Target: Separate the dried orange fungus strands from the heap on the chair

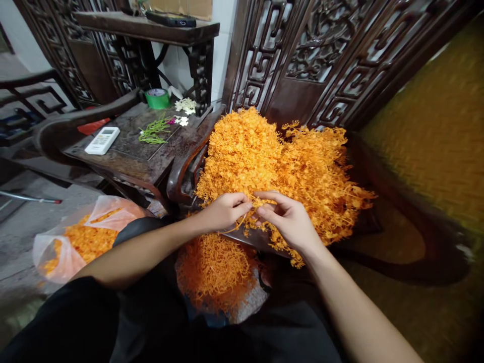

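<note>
A large heap of orange artificial-looking flower sprigs (264, 156) lies on a dark wooden chair seat in front of me. At its near edge, my left hand (227, 209) pinches a thin orange sprig (244, 219) between thumb and fingers. My right hand (285, 217) is just to the right, thumb and fingers closed round the small flowers of what looks like the same sprig. Below my hands, a container (251, 305) holds a pile of thin orange stems (217, 267).
Left, a dark side table (132, 156) bears a white remote (103, 140), green tape (157, 99), green stems (155, 131) and white flowers (185, 106). A plastic bag (70, 257) of orange bits sits on the floor. Carved wooden panels (302, 96) stand behind.
</note>
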`<state>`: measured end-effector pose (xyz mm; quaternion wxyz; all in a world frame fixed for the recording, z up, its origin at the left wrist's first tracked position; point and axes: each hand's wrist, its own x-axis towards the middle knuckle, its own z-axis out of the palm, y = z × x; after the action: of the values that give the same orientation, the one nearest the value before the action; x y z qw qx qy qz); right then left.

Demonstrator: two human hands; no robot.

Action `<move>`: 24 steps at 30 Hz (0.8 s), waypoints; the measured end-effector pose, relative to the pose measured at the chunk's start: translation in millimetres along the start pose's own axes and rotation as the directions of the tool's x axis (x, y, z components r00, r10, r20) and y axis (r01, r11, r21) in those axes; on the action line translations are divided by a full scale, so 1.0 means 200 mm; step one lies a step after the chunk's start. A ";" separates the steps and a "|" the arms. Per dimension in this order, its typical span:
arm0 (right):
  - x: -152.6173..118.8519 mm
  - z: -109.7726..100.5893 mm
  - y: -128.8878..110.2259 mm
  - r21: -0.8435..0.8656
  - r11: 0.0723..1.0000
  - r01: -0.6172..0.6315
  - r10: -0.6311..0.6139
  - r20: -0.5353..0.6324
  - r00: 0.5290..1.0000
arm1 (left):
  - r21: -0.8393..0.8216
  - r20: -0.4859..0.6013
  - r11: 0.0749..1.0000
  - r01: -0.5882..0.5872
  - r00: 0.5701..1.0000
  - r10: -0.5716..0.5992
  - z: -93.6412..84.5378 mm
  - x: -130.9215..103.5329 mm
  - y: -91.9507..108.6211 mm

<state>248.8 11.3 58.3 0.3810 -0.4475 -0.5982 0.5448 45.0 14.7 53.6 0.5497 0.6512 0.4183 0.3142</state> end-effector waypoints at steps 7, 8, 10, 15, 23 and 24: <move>0.02 0.02 0.01 -0.135 0.989 0.061 -0.068 -0.049 0.996 | -0.095 0.101 0.992 0.083 0.992 -0.073 -0.02 -0.04 0.00; 0.02 0.03 0.01 -0.213 0.971 0.107 -0.119 -0.046 0.992 | -0.125 0.106 0.985 0.121 0.989 -0.108 -0.02 -0.04 0.00; 0.02 0.02 0.00 -0.384 0.899 0.211 -0.239 -0.026 0.971 | -0.193 0.100 0.960 0.202 0.977 -0.186 -0.02 -0.06 0.01; 0.09 -0.19 0.02 -0.592 0.792 0.149 -0.463 -0.423 0.779 | -0.292 0.146 0.900 0.323 0.945 -0.292 -0.07 -0.09 0.03; 0.08 -0.13 0.08 -0.016 0.991 0.130 -0.130 -0.242 0.961 | -0.256 0.163 0.905 0.339 0.938 -0.305 -0.07 -0.11 -0.01; 0.08 -0.07 0.08 0.025 0.990 0.139 -0.128 -0.249 0.960 | -0.261 0.156 0.906 0.334 0.940 -0.302 -0.07 -0.11 -0.01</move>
<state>260.0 30.9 43.1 0.4975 -0.4623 -0.5635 0.4705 22.6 1.7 55.5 0.7038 0.5053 0.4380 0.2397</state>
